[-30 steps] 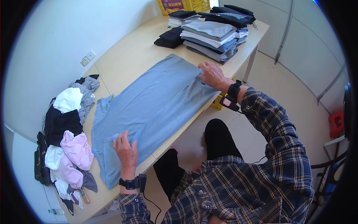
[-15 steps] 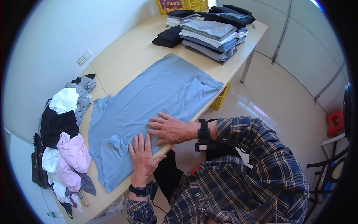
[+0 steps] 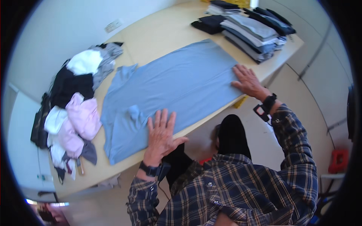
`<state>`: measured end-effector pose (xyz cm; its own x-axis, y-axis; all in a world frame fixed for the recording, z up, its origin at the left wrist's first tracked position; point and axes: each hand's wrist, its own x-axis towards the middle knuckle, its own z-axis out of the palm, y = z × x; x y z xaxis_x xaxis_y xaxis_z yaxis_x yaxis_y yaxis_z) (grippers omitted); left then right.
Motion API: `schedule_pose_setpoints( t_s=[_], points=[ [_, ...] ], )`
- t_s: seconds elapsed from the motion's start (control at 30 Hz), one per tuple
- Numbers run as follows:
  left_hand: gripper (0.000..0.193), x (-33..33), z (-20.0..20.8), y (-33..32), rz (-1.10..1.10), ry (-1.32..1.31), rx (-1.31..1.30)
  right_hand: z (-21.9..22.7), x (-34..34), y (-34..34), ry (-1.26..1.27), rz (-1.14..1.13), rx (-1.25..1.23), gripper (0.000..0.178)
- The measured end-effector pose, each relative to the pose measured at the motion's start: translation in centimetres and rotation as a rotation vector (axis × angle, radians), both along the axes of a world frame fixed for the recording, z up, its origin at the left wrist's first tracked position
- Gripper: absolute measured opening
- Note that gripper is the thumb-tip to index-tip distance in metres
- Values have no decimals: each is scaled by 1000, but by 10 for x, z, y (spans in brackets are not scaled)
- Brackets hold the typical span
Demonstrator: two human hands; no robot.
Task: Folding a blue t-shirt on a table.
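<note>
A light blue T-shirt (image 3: pixel 181 83) lies spread over the table, its hem toward the far right and its sleeves toward the left. My left hand (image 3: pixel 161 133) rests flat with fingers apart on the shirt's near edge, close to the near sleeve. At the hem's near corner, my right hand (image 3: pixel 249 81) lies with its fingers stretched out on the cloth. Neither hand grips anything. The far sleeve is bunched a little, and the near sleeve has a raised fold.
A heap of loose clothes (image 3: pixel 83 116), pink, white, black and grey, covers the left end of the pale wooden table (image 3: pixel 158 28). Stacks of folded garments (image 3: pixel 250 32) stand at the far right. A wall with a socket (image 3: pixel 113 25) borders the far side.
My right hand has moved right, from beside my left hand to the hem corner. The shirt's folded-over near hem side now lies flat. The view has shifted too.
</note>
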<state>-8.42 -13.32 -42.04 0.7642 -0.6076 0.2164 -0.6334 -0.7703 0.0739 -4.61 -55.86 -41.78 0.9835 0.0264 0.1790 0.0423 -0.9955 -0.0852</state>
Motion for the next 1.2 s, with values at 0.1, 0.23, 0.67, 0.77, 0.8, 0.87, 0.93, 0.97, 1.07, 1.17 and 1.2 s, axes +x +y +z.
schedule_pose_setpoints(
  t_s=[0.1,0.23,0.67,0.77,0.8,0.87,0.93,0.97,1.07,1.17,1.2],
  points=[
    [97,-5,5,0,-12,-43,-39,4,-2,6,24,22,-15,75],
    [95,-12,2,11,-2,-68,-48,7,-3,14,58,-30,-16,72],
    [96,-56,-7,144,282,-17,32,4,-5,15,82,-63,-16,71],
    [96,-62,-12,176,342,3,54,1,-5,14,81,-69,-26,71],
    [97,-65,-11,184,377,25,54,0,-5,14,81,-69,-29,70],
    [97,-70,-8,198,455,66,57,1,-5,15,81,-64,-33,70],
    [97,-73,-6,215,490,70,51,1,-4,15,83,-63,-35,70],
    [97,-73,-7,221,520,72,42,1,-3,15,82,-63,-38,70],
    [95,-75,-13,230,565,71,14,0,-3,15,85,-69,-45,69],
    [94,-79,-10,236,590,61,-13,-2,-2,17,81,-67,-40,70],
    [95,-81,-11,233,585,0,-55,-2,-2,18,78,-67,-35,71]
  ],
)
